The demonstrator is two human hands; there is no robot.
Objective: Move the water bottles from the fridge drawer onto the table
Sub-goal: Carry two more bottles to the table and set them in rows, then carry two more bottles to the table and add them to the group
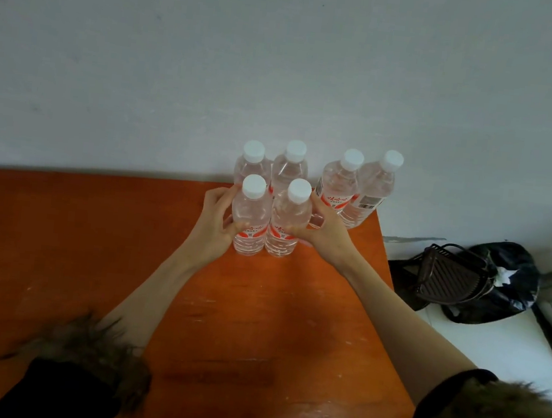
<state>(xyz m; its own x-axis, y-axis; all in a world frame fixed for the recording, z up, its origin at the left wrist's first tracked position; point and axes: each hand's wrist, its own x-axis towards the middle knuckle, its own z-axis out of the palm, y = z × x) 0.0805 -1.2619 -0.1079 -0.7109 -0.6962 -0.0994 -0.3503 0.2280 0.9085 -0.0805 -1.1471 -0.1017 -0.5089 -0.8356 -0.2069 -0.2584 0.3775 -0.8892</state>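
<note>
Head view shows six water bottles standing upright on the orange worktop (94, 240), gathered at its far right corner against the pale wall (282, 73). The left hand (213, 222) wraps the front left bottle (250, 219) at its label band, fingers (226, 195) curled round the far side and thumb across the front. The right hand (323, 231) grips the front right bottle (288, 225) the same way. These two stand touching each other, their bases on the worktop as far as can be seen.

Just behind the front left bottle stand the back left pair (272, 167); to the right of the front right bottle, at the worktop's corner, lean-free and close together, stand the right pair (355, 190).

The bottles look full, so each is probably moderately heavy for its size. The clear thin plastic is likely to dent under a hard squeeze and may be slick; the ribbed body and the red-and-white label should give better purchase than the smooth shoulder. White screw caps are ridged and stiff. The worktop is glossy, scuffed wood.

Beyond the worktop's right edge lies a dark bag (485, 282).
</note>
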